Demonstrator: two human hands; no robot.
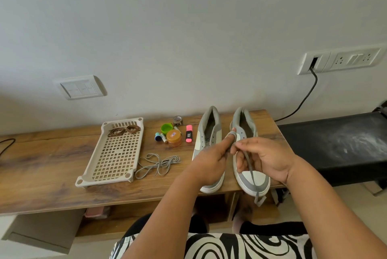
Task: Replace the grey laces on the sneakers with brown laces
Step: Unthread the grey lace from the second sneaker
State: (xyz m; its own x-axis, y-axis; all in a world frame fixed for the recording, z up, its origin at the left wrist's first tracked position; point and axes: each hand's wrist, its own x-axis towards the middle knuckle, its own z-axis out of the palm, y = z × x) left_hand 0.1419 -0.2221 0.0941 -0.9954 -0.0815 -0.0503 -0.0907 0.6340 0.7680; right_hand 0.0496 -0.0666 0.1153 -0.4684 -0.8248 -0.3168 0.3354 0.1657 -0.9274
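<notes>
Two grey and white sneakers stand side by side on the wooden table, the left sneaker point(209, 133) and the right sneaker point(247, 128), toes toward me, both with bare eyelets. My left hand point(209, 162) has a grey lace point(250, 172) wound round its raised index finger. My right hand point(266, 158) pinches that lace close to the finger, and its loose end hangs past the right sneaker's toe. A second grey lace point(157, 164) lies loose on the table. Two coiled brown laces point(123, 129) sit at the far end of a beige perforated tray point(115, 158).
Between tray and sneakers stand an orange jar point(174, 137), a green cap point(166, 128), small tubes point(160, 137), a pink highlighter point(188, 136) and a tape roll point(178, 120). A black bench point(335, 143) adjoins the table on the right. A cable point(301, 101) runs from the wall socket.
</notes>
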